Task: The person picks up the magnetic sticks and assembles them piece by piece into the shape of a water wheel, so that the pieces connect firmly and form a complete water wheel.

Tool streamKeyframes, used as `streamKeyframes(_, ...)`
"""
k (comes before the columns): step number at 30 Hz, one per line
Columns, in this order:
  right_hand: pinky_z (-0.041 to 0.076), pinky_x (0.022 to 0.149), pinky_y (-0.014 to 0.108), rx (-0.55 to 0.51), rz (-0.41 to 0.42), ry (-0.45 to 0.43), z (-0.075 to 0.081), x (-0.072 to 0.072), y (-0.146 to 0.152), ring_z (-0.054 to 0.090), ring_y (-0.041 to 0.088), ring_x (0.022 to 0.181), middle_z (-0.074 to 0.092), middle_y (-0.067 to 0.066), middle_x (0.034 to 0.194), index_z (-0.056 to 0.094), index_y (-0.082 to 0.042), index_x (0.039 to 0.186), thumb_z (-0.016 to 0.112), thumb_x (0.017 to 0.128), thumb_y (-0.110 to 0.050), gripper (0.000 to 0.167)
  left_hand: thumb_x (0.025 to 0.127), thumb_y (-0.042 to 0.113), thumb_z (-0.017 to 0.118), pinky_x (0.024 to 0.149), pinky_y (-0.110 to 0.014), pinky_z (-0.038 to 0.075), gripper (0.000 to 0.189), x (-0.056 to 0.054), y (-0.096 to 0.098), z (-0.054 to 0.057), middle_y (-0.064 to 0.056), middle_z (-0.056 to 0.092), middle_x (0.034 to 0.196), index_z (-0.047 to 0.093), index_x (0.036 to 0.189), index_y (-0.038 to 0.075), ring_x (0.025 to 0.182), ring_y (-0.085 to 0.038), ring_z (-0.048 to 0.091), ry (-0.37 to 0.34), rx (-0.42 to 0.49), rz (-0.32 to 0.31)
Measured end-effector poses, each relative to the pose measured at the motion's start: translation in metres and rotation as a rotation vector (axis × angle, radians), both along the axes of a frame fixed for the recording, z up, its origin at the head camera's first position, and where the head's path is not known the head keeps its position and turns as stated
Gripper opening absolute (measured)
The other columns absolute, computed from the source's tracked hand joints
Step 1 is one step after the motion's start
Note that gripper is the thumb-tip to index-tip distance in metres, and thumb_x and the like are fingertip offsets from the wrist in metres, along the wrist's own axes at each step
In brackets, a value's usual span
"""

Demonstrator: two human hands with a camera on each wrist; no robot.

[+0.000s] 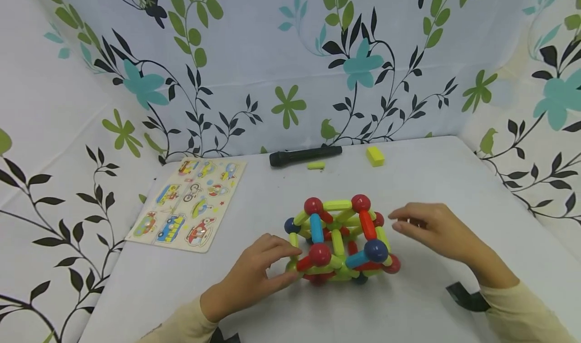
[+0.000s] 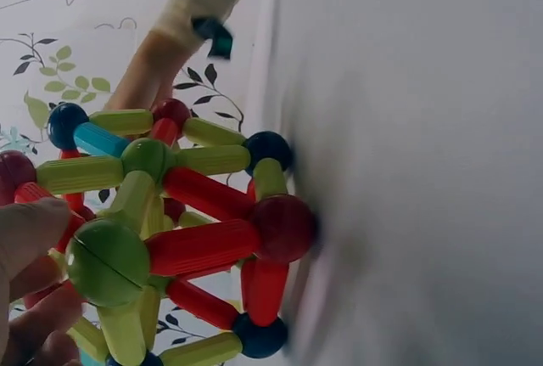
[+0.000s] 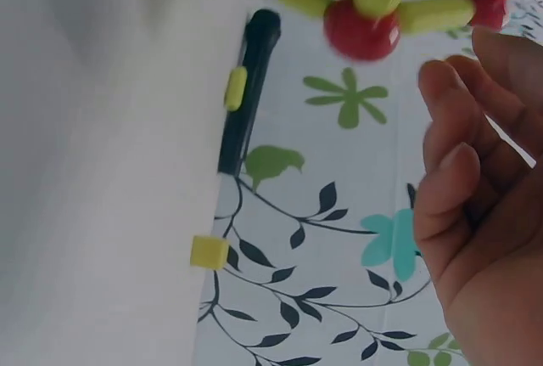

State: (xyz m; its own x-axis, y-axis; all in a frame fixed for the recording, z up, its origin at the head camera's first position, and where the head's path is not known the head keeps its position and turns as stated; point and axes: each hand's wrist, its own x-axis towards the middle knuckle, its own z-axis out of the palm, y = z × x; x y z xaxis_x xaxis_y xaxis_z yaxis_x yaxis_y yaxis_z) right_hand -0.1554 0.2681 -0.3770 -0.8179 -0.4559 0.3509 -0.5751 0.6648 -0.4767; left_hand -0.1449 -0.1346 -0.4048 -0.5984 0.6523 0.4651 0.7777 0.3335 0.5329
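A structure of magnetic balls and rods in red, blue and yellow-green stands on the white table. At its left side, my left hand has its thumb and fingers spread beside a green ball and a red rod. The left wrist view shows those fingers close against the structure's edge; firm contact is hard to tell. My right hand is held off the structure's right side, its fingers loosely bent with nothing in them. In the right wrist view, a gap separates the right fingers from the nearest red ball.
A wooden picture puzzle board lies at the left of the table. Near the back edge are a black microphone, a loose yellow-green rod and a yellow block. A leaf-patterned curtain hangs behind.
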Motion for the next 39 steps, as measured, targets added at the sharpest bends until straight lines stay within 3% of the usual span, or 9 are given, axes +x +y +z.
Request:
streamKeyframes(5, 0.053, 0.068, 0.028, 0.170, -0.079, -0.020, 0.005, -0.081, -0.017, 0.058, 0.011, 0.077, 0.069, -0.005, 0.091, 0.075, -0.011, 0.116, 0.076, 0.093, -0.016, 0.024, 0.081, 0.033, 0.088, 0.104, -0.040, 0.050, 0.083, 0.003, -0.004, -0.004, -0.002, 0.042, 0.153, 0.048, 0.151, 0.011, 0.139, -0.020, 0.039, 0.004, -0.032, 0.093)
streamKeyframes(10, 0.058, 0.085, 0.041, 0.354, -0.014, -0.050, -0.006, -0.160, -0.048, 0.068, 0.024, 0.096, 0.073, 0.008, 0.110, 0.073, -0.009, 0.122, 0.074, 0.094, -0.018, 0.030, 0.083, 0.043, 0.084, 0.114, -0.050, 0.039, 0.101, -0.002, -0.003, -0.008, 0.000, 0.017, 0.169, 0.027, 0.161, 0.015, 0.155, -0.025, 0.020, -0.119, -0.074, 0.097)
streamKeyframes(13, 0.056, 0.092, 0.046, 0.436, 0.034, -0.054, -0.015, -0.195, -0.069, 0.068, 0.029, 0.108, 0.070, 0.011, 0.119, 0.070, -0.007, 0.126, 0.073, 0.095, -0.016, 0.033, 0.085, 0.048, 0.081, 0.115, -0.050, 0.036, 0.100, -0.003, -0.003, -0.010, 0.004, 0.015, 0.170, 0.025, 0.162, 0.017, 0.156, -0.023, 0.017, -0.186, -0.078, 0.099)
streamKeyframes(16, 0.055, 0.094, 0.046, 0.515, 0.042, -0.042, -0.023, -0.219, -0.089, 0.067, 0.029, 0.110, 0.069, 0.010, 0.121, 0.069, -0.010, 0.128, 0.073, 0.095, -0.017, 0.035, 0.085, 0.049, 0.080, 0.116, -0.052, 0.034, 0.099, -0.003, -0.004, -0.011, 0.007, 0.017, 0.169, 0.025, 0.162, 0.020, 0.157, -0.023, 0.015, -0.226, -0.083, 0.108)
streamKeyframes(20, 0.056, 0.091, 0.045, 0.614, 0.061, -0.011, -0.032, -0.238, -0.109, 0.066, 0.026, 0.103, 0.070, 0.007, 0.116, 0.071, -0.013, 0.125, 0.071, 0.096, -0.020, 0.030, 0.086, 0.051, 0.079, 0.117, -0.054, 0.031, 0.098, -0.002, -0.003, -0.013, 0.009, 0.021, 0.168, 0.024, 0.163, 0.024, 0.157, -0.023, 0.014, -0.268, -0.098, 0.117)
streamKeyframes(25, 0.056, 0.079, 0.038, 0.688, 0.074, 0.038, -0.043, -0.250, -0.122, 0.062, 0.021, 0.086, 0.068, 0.006, 0.102, 0.074, -0.013, 0.117, 0.068, 0.096, -0.020, 0.023, 0.086, 0.052, 0.078, 0.118, -0.055, 0.031, 0.097, -0.001, -0.003, -0.012, 0.008, 0.023, 0.168, 0.025, 0.162, 0.024, 0.157, -0.022, 0.014, -0.274, -0.103, 0.115)
streamKeyframes(39, 0.055, 0.081, 0.041, 0.723, -0.025, -0.078, -0.043, -0.254, -0.131, 0.059, 0.023, 0.083, 0.068, 0.006, 0.091, 0.072, -0.009, 0.108, 0.067, 0.097, -0.018, 0.015, 0.086, 0.054, 0.077, 0.118, -0.055, 0.029, 0.097, 0.001, -0.005, -0.012, 0.008, 0.022, 0.168, 0.027, 0.162, 0.022, 0.157, -0.021, 0.012, -0.287, -0.103, 0.121)
